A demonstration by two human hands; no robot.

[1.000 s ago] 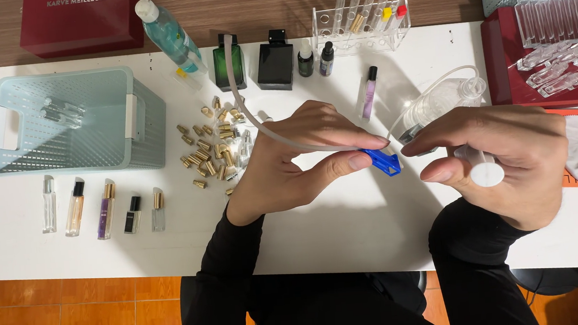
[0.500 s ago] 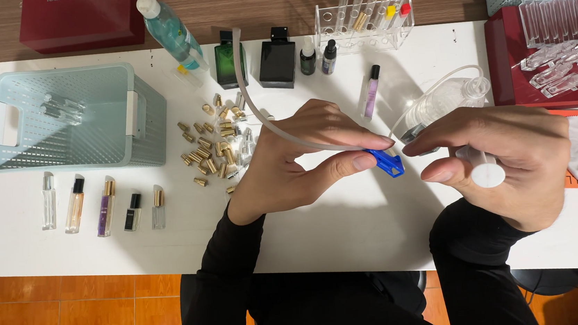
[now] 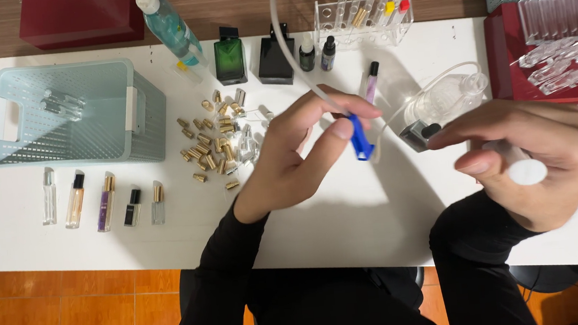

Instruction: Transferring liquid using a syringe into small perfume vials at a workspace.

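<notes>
L hand (image 3: 295, 158) sat over the middle of the white surface (image 3: 136, 245), its grip narrow — thumb and forefinger pinched on a small blue plastic clip (image 3: 361, 139) at the end of a thin white flexible tube (image 3: 294, 57), which curved up and out of the top of the view. R hand (image 3: 546, 154) was to the right, apart from the L, fingers curled shut around a clear syringe-like cylinder with a white round end (image 3: 525, 170). Between the hands, near the R fingertips, lay a clear glass bottle w/ a black-and-grey spray head (image 3: 437, 104) on its side. Left of the L hand — a scatter of small gold caps (image 3: 211, 145), a pale green perforated plastic basket (image 3: 138, 113), and a row of five slim vials (image 3: 104, 203). At the back stood a green square bottle (image 3: 230, 59), a black square bottle (image 3: 275, 56) and a clear rack of tubes (image 3: 363, 13).
</notes>
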